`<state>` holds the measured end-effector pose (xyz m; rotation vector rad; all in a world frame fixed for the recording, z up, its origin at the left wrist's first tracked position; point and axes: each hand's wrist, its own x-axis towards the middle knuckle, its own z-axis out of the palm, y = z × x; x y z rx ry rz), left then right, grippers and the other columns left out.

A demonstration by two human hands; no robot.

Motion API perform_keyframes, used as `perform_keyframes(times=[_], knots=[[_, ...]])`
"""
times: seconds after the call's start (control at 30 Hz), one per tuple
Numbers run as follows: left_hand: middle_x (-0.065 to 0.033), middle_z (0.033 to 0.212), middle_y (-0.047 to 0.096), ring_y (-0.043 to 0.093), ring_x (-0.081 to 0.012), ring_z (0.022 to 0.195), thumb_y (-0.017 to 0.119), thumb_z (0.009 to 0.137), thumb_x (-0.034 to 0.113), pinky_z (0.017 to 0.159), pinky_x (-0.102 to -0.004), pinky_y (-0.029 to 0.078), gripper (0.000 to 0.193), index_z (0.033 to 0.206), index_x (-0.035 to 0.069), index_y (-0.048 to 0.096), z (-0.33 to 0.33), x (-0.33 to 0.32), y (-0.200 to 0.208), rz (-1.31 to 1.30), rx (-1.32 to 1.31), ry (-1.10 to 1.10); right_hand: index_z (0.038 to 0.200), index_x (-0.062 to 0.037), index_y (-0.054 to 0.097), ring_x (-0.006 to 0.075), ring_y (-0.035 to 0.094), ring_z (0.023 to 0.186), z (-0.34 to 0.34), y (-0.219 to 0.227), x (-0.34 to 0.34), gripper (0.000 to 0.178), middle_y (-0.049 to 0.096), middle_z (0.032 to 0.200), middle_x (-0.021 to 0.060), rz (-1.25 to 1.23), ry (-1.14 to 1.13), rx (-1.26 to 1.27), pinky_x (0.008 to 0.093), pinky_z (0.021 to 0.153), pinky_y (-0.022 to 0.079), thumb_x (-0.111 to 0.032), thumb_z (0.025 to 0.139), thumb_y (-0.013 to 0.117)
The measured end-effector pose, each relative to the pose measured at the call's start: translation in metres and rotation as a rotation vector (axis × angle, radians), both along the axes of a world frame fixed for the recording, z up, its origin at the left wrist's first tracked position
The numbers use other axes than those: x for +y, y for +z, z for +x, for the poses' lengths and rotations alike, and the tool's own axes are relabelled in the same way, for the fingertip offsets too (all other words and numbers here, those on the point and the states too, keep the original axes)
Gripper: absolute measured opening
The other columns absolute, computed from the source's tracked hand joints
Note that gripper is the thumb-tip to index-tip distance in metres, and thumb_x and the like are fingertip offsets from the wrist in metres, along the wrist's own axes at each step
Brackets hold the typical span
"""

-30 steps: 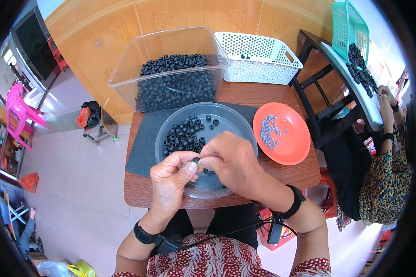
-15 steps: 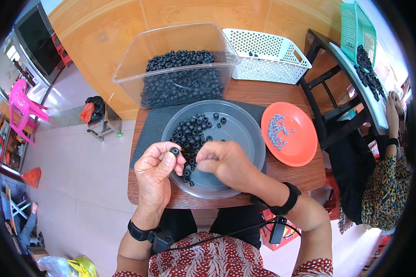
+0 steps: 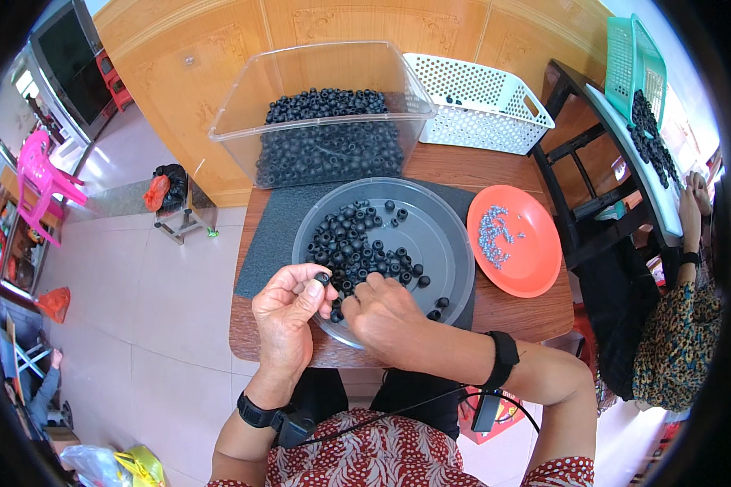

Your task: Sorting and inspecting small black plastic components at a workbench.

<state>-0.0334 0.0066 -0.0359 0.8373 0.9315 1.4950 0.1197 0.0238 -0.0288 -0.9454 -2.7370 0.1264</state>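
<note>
Small black bead (image 3: 322, 278) pinched above grey tray (image 3: 443, 243), black beads (image 3: 357, 247) heaped inside

clear bin (image 3: 325, 122) walls off grey tray's (image 3: 439, 243) far side.

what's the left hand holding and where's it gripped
One small black ring, pinched by its sides between the left hand thumb and forefinger. Whether the right hand holds anything cannot be told.

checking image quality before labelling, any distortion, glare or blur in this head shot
Head view: strong fisheye, the table edge and wooden wall bow toward a black rim; bright even daylight with glare on the clear bin; the left hand, right hand and grey tray look sharp, without motion blur.
</note>
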Motion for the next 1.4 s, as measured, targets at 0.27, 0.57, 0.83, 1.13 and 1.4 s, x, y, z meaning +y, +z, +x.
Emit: perform_keyframes(times=[0.27,0.57,0.83,1.13,1.4], knots=[[-0.0094,0.080,0.064,0.055,-0.0085,0.062,0.062,0.085,0.008,0.057,-0.0195,0.044,0.018,0.098,-0.005,0.060,-0.002,0.000,-0.002,0.017,0.005,-0.026,0.074,0.0009,0.059,0.0299,0.053,0.076,0.021,-0.006,0.001,0.014,0.057,0.074,0.0158,-0.115,0.038,0.149,0.0382,0.067,0.045,-0.002,0.060,0.062],[-0.0094,0.080,0.064,0.055,-0.0084,0.063,0.063,0.085,0.008,0.057,-0.0196,0.044,0.018,0.099,-0.005,0.060,-0.002,0.000,-0.002,0.016,0.023,-0.038,0.072,0.0002,0.059,0.0286,0.054,0.076,0.007,-0.011,0.001,0.014,0.058,0.075,0.0149,-0.035,0.062,0.193,0.0375,0.067,0.044,-0.006,0.060,0.064],[-0.0095,0.080,0.065,0.057,-0.0093,0.065,0.063,0.085,0.006,0.059,-0.0196,0.046,0.017,0.098,-0.004,0.061,0.001,-0.006,0.002,-0.007,0.017,-0.088,0.074,-0.0004,0.056,0.0284,0.054,0.075,0.024,0.000,0.002,0.013,0.058,0.074,0.0142,-0.088,-0.018,0.276,0.0372,0.065,0.044,-0.004,0.065,0.065],[-0.0092,0.082,0.065,0.059,-0.0101,0.069,0.065,0.084,0.008,0.062,-0.0204,0.048,0.019,0.099,-0.002,0.062,0.019,-0.017,0.005,-0.053,-0.044,-0.241,0.085,-0.0026,0.060,0.0270,0.055,0.072,0.042,0.037,-0.014,0.017,0.059,0.077,0.0096,-0.259,-0.208,0.797,0.0350,0.062,0.043,0.002,0.071,0.066],[-0.0122,0.081,0.065,0.061,-0.0137,0.066,0.066,0.082,0.008,0.061,-0.0224,0.049,0.021,0.097,-0.006,0.060,0.033,-0.023,0.012,-0.064,-0.085,-0.220,0.090,-0.0029,0.062,0.0263,0.057,0.079,0.041,0.034,-0.020,0.021,0.061,0.085,0.0108,-0.160,-0.163,0.863,0.0334,0.066,0.046,0.005,0.071,0.065]])
